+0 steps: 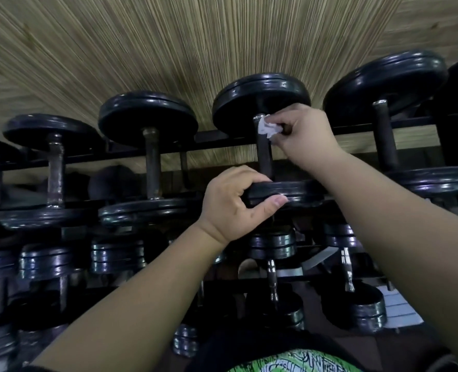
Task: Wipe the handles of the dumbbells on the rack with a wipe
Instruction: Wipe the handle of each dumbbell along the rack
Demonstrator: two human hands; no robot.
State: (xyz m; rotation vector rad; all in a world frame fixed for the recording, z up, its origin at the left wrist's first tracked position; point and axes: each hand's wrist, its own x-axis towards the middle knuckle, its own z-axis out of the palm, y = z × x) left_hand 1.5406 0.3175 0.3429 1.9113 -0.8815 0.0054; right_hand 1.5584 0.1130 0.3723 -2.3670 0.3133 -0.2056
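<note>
A black dumbbell lies on the top tier of the rack (222,140), its dark handle (265,154) pointing away from me. My right hand (303,132) pinches a crumpled white wipe (267,127) against the far end of that handle, just below the far weight plate (260,103). My left hand (230,205) grips the rim of the near weight plate (300,193) of the same dumbbell, thumb on its front face.
Other black dumbbells sit side by side on the top tier, two to the left (150,162) (55,170) and one to the right (386,135). Lower tiers hold several smaller chrome-handled dumbbells (272,277). A wood-grain wall (168,49) stands behind the rack.
</note>
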